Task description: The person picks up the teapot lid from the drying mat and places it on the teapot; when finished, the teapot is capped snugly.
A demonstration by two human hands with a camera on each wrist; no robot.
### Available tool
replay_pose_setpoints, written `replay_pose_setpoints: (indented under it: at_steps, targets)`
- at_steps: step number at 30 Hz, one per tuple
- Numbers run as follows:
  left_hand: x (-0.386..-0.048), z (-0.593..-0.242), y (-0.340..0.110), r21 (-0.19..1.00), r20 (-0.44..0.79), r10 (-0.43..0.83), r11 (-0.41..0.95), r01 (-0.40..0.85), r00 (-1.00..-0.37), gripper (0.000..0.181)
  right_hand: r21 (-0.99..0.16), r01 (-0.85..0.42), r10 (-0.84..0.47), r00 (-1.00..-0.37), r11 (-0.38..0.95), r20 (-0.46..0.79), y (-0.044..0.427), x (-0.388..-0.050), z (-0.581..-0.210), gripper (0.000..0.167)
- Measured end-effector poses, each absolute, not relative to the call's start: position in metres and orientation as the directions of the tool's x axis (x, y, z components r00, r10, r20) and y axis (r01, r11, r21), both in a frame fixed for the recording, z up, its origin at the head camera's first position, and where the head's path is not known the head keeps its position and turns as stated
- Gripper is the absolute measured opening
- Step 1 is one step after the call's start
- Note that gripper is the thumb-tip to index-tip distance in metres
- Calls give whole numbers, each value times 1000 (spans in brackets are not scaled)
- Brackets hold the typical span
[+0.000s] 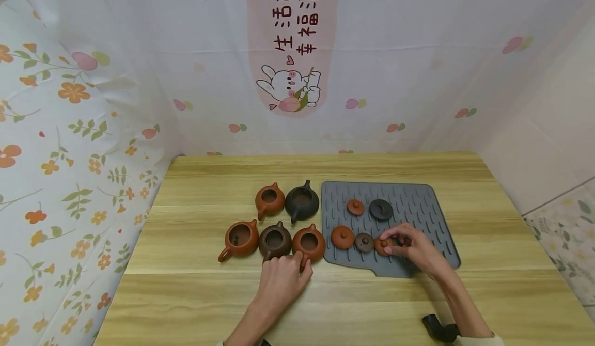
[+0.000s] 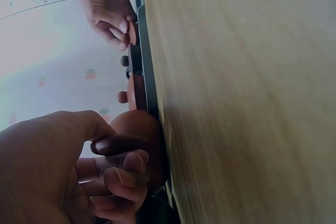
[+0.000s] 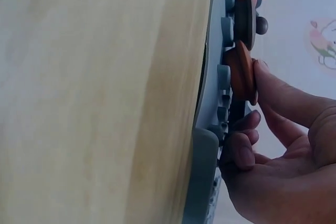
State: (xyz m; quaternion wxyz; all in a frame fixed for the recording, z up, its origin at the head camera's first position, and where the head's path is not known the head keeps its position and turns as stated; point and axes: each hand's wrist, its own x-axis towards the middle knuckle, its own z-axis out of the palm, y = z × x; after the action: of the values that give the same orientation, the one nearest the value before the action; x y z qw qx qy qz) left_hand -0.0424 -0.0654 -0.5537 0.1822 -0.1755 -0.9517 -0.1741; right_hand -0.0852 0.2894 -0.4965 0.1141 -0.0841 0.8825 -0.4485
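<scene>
1. The left hand (image 1: pixel 283 280) has its fingers curled round the handle of the rightmost orange teapot (image 1: pixel 309 242); a sideways twist could knock the brown teapot (image 1: pixel 275 241) beside it.
2. The right hand (image 1: pixel 416 250) pinches an orange lid (image 1: pixel 384 245) at the grey mat (image 1: pixel 418 206), perhaps touching it; a loose grip could drop it.
3. Behind, the black teapot (image 1: pixel 302 204) could chip if bumped.

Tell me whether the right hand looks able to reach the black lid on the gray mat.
Likely yes: the black lid lies just beyond the right hand, with nothing on top of it. The hand pinches the rightmost orange lid, so it would probably need to let go first.
</scene>
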Motion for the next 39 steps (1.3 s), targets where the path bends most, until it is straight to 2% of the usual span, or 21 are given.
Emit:
replay_pose_setpoints:
  at_steps: [9, 16, 21, 27, 34, 39]
  targets:
    - [-43, -554, -65, 263, 399, 268, 883, 389, -877, 31, -812, -19, -272, -946, 584, -174, 290, -89, -493, 20]
    - [-44, -558, -65, 255, 392, 261, 891, 376, -882, 31, -828, 56, -210, -956, 558, -206, 289, -88, -492, 24]
    - [-41, -546, -65, 243, 401, 269, 890, 385, -876, 30, -845, 93, -187, -957, 527, -222, 289, -88, -492, 25]
    - [-32, -514, -62, 261, 403, 275, 880, 398, -873, 31, -844, 99, -170, -961, 528, -219, 287, -87, -490, 27]
    - [-34, -520, -62, 280, 341, 261, 889, 363, -903, 31, -840, 105, -154, -964, 532, -218, 277, -87, -481, 29]
    - [-33, -518, -63, 280, 396, 262, 878, 388, -880, 30, -877, 68, -184, -967, 476, -175, 264, -89, -473, 26]
